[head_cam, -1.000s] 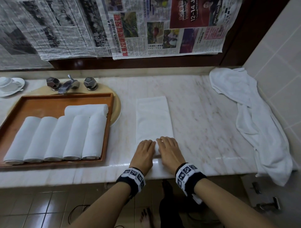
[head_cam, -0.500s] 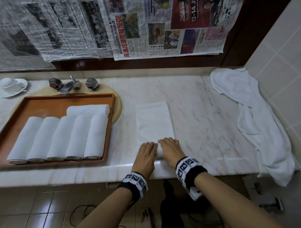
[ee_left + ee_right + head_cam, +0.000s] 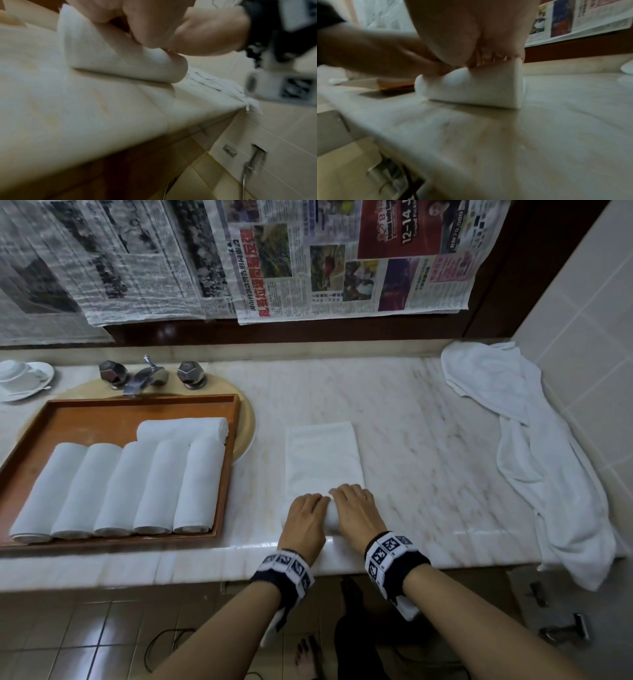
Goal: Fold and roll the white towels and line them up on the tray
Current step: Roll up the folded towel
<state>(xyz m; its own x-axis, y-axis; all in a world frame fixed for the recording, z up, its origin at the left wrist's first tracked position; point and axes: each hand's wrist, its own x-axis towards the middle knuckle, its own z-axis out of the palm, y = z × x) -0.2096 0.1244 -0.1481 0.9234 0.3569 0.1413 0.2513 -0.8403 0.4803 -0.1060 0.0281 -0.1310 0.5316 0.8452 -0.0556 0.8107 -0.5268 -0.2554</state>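
A folded white towel (image 3: 323, 457) lies lengthwise on the marble counter (image 3: 428, 440), its near end wound into a short roll (image 3: 120, 63). My left hand (image 3: 308, 508) and right hand (image 3: 352, 501) sit side by side on that roll, fingers curled over its top. In the right wrist view the fingertips dig into the roll (image 3: 471, 88). To the left a wooden tray (image 3: 102, 419) holds several rolled white towels (image 3: 116, 487) in a row, with one more roll (image 3: 185, 429) lying crosswise behind them.
A loose white towel (image 3: 534, 446) is heaped at the counter's right end and hangs over the edge. The faucet (image 3: 144, 376) and a cup on a saucer (image 3: 20, 374) stand behind the tray. Newspaper (image 3: 308, 258) covers the wall above.
Both hands have moved away from the counter's front edge, rolling the towel's near end forward. The roll has grown thicker and the flat part is shorter.
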